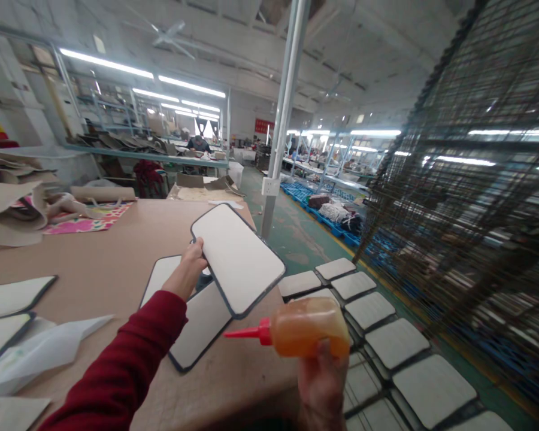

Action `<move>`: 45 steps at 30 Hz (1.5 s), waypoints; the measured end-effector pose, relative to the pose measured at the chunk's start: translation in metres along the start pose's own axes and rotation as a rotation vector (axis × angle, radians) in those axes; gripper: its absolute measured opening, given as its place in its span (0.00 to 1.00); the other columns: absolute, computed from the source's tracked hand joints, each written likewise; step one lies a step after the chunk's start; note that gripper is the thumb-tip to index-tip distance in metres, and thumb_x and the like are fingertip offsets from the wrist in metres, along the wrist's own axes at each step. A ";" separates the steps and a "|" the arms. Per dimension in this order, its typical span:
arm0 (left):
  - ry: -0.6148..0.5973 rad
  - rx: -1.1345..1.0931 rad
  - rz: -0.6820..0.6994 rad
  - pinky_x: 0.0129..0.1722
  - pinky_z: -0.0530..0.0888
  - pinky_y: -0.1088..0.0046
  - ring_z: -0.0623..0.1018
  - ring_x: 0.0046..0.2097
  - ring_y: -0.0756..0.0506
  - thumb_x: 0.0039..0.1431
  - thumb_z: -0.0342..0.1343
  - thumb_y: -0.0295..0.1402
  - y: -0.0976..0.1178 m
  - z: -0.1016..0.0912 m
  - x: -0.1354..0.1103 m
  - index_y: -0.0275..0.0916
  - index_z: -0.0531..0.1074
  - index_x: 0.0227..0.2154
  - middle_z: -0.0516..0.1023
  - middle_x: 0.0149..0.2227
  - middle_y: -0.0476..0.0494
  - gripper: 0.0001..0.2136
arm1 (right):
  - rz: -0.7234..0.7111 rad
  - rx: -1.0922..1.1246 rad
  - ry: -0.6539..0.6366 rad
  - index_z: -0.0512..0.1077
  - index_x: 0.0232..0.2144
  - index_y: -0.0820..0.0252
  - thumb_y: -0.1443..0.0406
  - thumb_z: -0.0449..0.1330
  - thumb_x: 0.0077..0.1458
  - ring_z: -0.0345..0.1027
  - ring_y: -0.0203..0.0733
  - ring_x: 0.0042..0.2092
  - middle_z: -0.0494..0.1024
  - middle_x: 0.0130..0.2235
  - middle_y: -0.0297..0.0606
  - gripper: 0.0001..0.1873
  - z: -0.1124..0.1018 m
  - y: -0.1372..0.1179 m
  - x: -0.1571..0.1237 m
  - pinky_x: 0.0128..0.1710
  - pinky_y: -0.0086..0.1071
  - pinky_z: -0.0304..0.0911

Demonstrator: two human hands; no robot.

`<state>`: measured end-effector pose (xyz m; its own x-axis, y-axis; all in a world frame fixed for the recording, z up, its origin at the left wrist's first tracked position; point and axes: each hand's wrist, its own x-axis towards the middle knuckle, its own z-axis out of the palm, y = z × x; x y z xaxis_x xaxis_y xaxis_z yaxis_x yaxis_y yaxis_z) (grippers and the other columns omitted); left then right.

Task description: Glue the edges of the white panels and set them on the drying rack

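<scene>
The left fingers [200, 248] pinch a white board [238, 257] over the bench [103, 251]; held by one side, it could tip. The right fingers [324, 352] grip a sideways bottle [308, 326] near it; squeezing hard could spill some.

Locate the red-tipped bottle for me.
The bottle is right of centre, low in the head view, held in the right grip, its red nozzle pointing left, just below the white panel in the left grip.

We are in a factory workshop, with a broad worktable [161, 233], tube lights [106, 63], a tall wire rack [467, 114], blue pallets [296, 194] and a ceiling fan [170, 37].
</scene>
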<state>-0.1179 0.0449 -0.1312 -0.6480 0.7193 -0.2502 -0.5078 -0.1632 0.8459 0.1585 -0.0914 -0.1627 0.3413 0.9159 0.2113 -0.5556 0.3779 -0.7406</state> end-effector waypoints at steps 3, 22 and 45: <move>0.032 0.012 0.016 0.33 0.74 0.72 0.75 0.29 0.48 0.60 0.52 0.26 0.003 0.003 -0.001 0.38 0.69 0.27 0.74 0.24 0.48 0.07 | 0.171 0.169 0.064 0.73 0.47 0.53 0.52 0.64 0.50 0.78 0.44 0.38 0.83 0.39 0.37 0.23 0.003 -0.008 0.012 0.36 0.35 0.74; -0.671 0.401 -0.036 0.20 0.70 0.79 0.73 0.21 0.50 0.43 0.68 0.47 0.025 -0.015 -0.059 0.39 0.69 0.31 0.76 0.22 0.52 0.20 | -0.183 0.193 0.033 0.77 0.40 0.54 0.54 0.70 0.41 0.76 0.44 0.39 0.82 0.41 0.37 0.23 0.014 -0.082 0.105 0.46 0.40 0.71; -0.753 0.547 -0.163 0.17 0.71 0.75 0.75 0.20 0.46 0.43 0.68 0.41 0.038 -0.026 -0.081 0.40 0.73 0.30 0.78 0.25 0.45 0.14 | -0.241 0.059 -0.238 0.72 0.48 0.53 0.58 0.75 0.29 0.68 0.60 0.54 0.79 0.46 0.46 0.38 0.015 -0.114 0.118 0.54 0.60 0.60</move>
<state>-0.0990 -0.0373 -0.0910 0.0417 0.9834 -0.1764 -0.0988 0.1798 0.9787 0.2507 -0.0239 -0.0435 0.2857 0.8024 0.5240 -0.5259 0.5884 -0.6142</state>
